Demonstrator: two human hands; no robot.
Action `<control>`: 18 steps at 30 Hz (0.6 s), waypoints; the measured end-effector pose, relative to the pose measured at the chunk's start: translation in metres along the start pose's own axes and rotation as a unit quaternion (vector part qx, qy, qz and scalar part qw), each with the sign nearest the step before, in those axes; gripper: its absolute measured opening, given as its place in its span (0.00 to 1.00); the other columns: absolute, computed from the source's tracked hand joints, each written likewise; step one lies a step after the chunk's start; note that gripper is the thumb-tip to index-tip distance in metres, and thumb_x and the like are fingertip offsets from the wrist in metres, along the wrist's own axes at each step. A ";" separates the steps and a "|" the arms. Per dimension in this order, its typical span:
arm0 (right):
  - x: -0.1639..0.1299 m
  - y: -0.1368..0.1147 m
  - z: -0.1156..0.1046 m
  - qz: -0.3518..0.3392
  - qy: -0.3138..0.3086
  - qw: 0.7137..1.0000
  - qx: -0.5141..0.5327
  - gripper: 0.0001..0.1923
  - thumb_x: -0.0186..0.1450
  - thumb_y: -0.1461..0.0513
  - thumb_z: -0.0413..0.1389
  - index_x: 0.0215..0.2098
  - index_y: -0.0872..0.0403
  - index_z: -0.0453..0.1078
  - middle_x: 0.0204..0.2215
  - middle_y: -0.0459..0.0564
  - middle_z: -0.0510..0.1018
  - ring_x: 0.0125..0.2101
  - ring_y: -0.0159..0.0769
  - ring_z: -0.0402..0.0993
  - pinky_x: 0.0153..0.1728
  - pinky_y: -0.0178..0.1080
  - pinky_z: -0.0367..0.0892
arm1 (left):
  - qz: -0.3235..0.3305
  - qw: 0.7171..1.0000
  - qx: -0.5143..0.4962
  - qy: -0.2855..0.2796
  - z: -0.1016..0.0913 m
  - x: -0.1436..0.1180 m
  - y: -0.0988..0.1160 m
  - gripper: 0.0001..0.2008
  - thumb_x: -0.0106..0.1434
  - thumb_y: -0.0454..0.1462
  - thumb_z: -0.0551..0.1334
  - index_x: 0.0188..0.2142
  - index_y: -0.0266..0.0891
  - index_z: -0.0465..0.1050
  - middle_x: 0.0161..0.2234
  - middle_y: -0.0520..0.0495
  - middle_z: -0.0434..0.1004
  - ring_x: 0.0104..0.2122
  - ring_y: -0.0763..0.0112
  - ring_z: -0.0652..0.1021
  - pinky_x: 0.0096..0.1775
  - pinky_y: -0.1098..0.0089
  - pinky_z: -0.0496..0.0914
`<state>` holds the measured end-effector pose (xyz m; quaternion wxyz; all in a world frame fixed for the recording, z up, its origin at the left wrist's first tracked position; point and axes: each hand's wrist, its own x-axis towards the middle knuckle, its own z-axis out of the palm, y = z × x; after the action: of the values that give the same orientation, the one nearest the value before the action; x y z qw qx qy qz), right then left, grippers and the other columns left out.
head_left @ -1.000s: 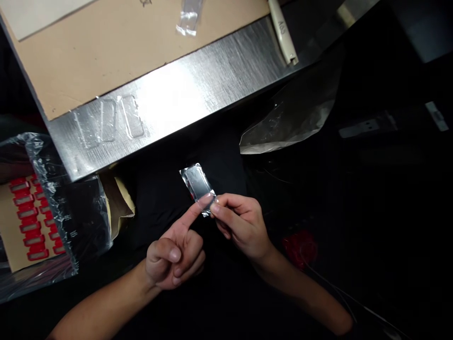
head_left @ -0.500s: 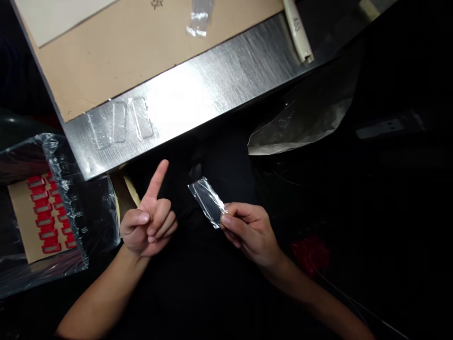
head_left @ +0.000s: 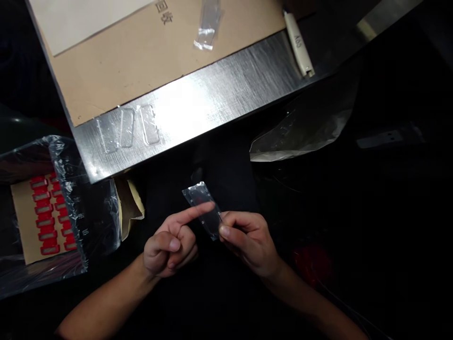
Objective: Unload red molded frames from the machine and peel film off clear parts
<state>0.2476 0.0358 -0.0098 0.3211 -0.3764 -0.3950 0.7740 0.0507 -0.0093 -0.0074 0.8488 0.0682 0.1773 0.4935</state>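
Observation:
My right hand [head_left: 247, 241] pinches a small, clear rectangular plastic piece [head_left: 210, 218] by its right edge, between thumb and fingers. The piece is tilted, and light glints along its rim. My left hand [head_left: 173, 245] points with its index finger stretched across the front of the plastic piece; whether the fingertip touches it I cannot tell. The thumb and other fingers of that hand are curled, and nothing shows in them. Beyond the hands, on the metal table edge [head_left: 198, 101], lie several similar clear plastic pieces [head_left: 150, 125].
Cardboard [head_left: 116, 75] covers the table's far part, with a white sheet [head_left: 85, 19] and a clear plastic strip [head_left: 208, 23] on it. A cream-coloured handle marked with letters [head_left: 299, 45] lies at right. Lower left, a plastic-lined box [head_left: 67, 189] holds several red parts [head_left: 44, 209].
My left index finger has swung down and right, from pointing up to lying across the plastic piece. The piece has turned slightly in my right hand. The view has shifted a little.

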 end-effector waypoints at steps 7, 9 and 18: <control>-0.001 0.003 0.003 0.004 -0.004 1.000 -0.029 0.17 0.68 0.58 0.61 0.23 0.56 0.69 0.21 0.44 0.67 0.22 0.28 0.60 0.26 0.35 0.56 | 0.038 0.999 0.012 -0.005 -0.010 0.003 0.014 0.35 0.63 0.34 0.57 0.69 0.24 0.56 0.13 0.59 0.58 0.09 0.78 0.52 0.16 0.77 0.52; -0.002 0.006 0.002 0.009 -0.001 0.999 -0.042 0.18 0.68 0.57 0.61 0.23 0.56 0.69 0.21 0.45 0.68 0.23 0.29 0.61 0.27 0.35 0.57 | 0.075 0.997 0.036 0.008 -0.011 0.000 0.020 0.36 0.64 0.34 0.56 0.70 0.25 0.55 0.13 0.59 0.56 0.09 0.78 0.51 0.16 0.76 0.52; 0.052 -0.050 -0.010 -0.076 0.041 0.985 -0.147 0.18 0.70 0.53 0.59 0.27 0.56 0.70 0.20 0.43 0.66 0.20 0.27 0.59 0.22 0.33 0.55 | 0.352 0.742 0.509 0.257 0.004 -0.003 0.101 0.14 0.68 0.39 0.63 0.52 0.44 0.79 0.22 0.52 0.70 0.21 0.72 0.69 0.27 0.71 0.65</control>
<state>0.2401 0.1050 0.0120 0.3363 -0.4194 -0.5188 0.6647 -0.0317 0.0396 0.0262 0.3758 0.4181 0.5771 0.5924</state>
